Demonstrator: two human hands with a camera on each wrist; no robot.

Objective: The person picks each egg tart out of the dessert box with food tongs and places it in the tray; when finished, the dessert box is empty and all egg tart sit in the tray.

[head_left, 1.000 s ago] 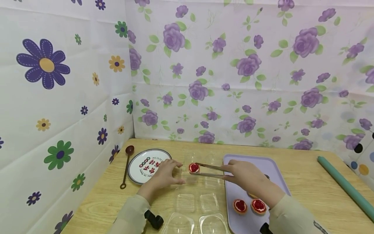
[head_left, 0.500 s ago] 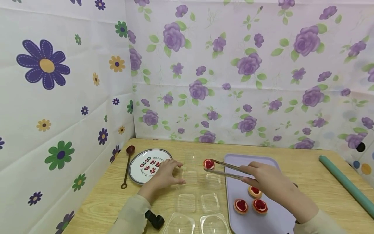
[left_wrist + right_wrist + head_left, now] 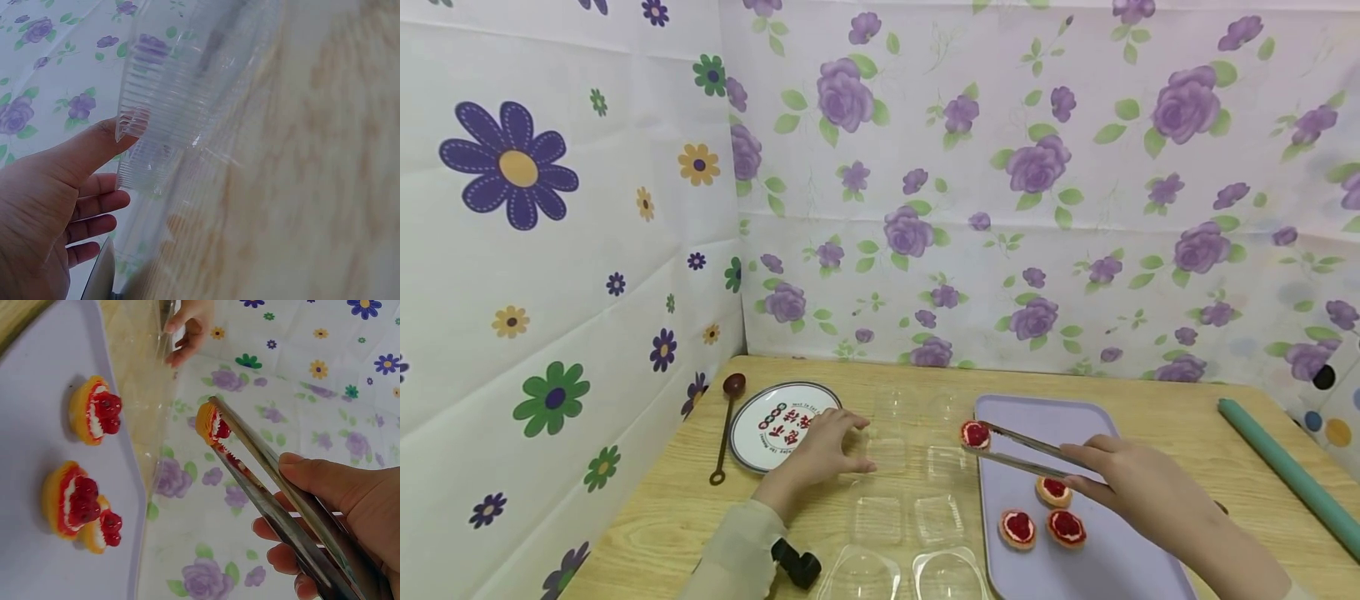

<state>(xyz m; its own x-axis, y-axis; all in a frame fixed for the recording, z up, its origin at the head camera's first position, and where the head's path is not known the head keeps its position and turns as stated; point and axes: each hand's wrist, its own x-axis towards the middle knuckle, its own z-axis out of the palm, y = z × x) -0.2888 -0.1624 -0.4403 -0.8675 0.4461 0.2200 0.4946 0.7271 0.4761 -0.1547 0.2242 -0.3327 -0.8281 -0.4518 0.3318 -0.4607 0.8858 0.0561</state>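
Note:
My right hand (image 3: 1138, 475) grips metal tongs (image 3: 275, 506), held near their rear. Between the tong tips is a small tart (image 3: 976, 434) with red fruit and white cream, above the left edge of the lavender tray (image 3: 1097, 567). Several more tarts lie on that tray, among them one tart (image 3: 1018, 529) near its left side. My left hand (image 3: 820, 446) rests at the left of a clear plastic container (image 3: 886, 456), thumb and fingers spread apart. In the left wrist view its thumb tip shows through the ribbed clear plastic (image 3: 162, 94); firm contact is hard to tell.
Clear clamshell containers (image 3: 877, 518) stand in two columns left of the tray, lids opened. A printed white plate (image 3: 767, 437) and a brown ladle-like spoon (image 3: 727, 433) lie at the left. A teal roll (image 3: 1292, 467) lies at the right. Patterned cloth walls border the table.
My right hand has moved right, carrying the tart in the tongs from above the containers to the tray's left edge. My left hand has stayed in place.

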